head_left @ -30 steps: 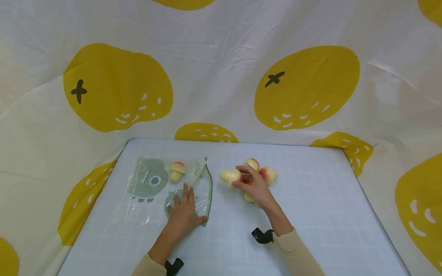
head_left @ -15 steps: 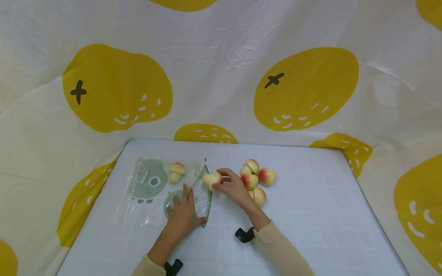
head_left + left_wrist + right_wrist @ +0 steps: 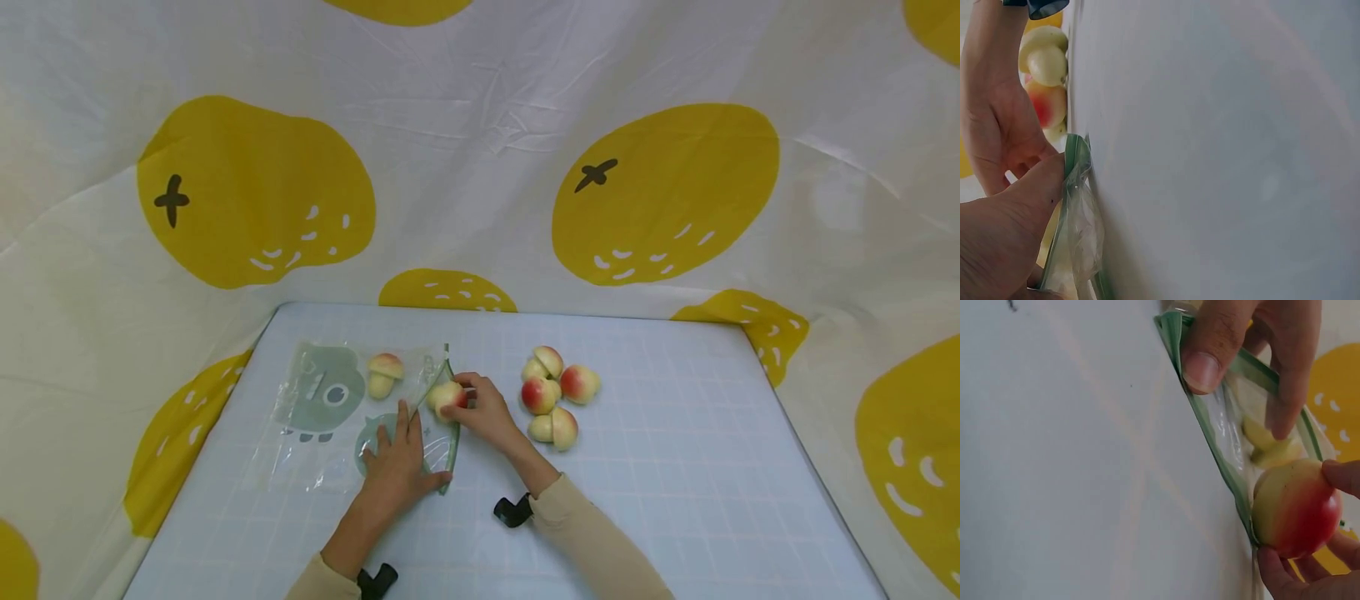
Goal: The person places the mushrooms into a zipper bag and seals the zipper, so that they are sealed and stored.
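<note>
A clear zip bag [image 3: 330, 387] with green monster prints lies flat, its green-edged mouth gaping to the right. My left hand [image 3: 397, 462] rests on it with fingers spread, the thumb [image 3: 1204, 370] pressing the lower lip of the mouth. Between thumb and fingers, my right hand [image 3: 487, 412] holds a toy mushroom [image 3: 1294, 509], cream with a red-tinged cap, right at the opening. Another toy mushroom [image 3: 385, 375] appears to lie inside the bag, under the film. In the left wrist view the right fingertips are hidden behind the left hand.
Several more toy mushrooms sit in a cluster right of the bag, among them a red-capped mushroom [image 3: 580, 384] and a front one [image 3: 557, 429]. The table [image 3: 675, 467] has a pale checked cover. A fruit-patterned curtain [image 3: 465, 183] hangs behind and at the sides.
My right hand has carried the toy mushroom leftward from beside the cluster into the bag's mouth. The left hand and bag have stayed in place.
</note>
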`<state>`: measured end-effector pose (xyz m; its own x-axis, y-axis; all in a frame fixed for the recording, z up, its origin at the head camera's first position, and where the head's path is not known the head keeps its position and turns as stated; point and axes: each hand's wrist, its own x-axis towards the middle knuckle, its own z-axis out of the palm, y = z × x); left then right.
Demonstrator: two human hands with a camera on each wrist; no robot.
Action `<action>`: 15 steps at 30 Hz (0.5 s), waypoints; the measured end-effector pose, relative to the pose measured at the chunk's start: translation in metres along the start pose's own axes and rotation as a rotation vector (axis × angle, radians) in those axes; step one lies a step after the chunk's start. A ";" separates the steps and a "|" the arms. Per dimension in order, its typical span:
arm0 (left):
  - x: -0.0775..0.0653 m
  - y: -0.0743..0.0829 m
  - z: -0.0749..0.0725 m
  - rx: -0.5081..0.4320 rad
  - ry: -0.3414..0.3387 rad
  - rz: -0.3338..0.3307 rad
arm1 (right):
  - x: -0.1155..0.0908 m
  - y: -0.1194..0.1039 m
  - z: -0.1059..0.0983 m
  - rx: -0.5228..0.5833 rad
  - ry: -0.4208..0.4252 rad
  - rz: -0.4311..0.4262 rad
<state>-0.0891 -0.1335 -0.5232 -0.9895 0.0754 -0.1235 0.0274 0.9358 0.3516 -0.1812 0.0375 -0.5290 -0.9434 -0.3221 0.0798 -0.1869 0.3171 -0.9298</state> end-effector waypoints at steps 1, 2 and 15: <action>0.000 0.000 0.000 0.003 0.002 0.001 | 0.000 0.000 0.002 -0.011 0.007 -0.012; 0.000 0.000 0.000 0.003 0.006 0.003 | 0.001 0.000 0.004 -0.022 0.017 -0.019; -0.002 -0.001 0.002 0.016 0.046 0.033 | 0.009 -0.005 0.021 -0.160 0.137 -0.038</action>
<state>-0.0871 -0.1341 -0.5255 -0.9935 0.0906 -0.0690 0.0619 0.9383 0.3402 -0.1829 0.0142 -0.5317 -0.9613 -0.2158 0.1715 -0.2536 0.4484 -0.8571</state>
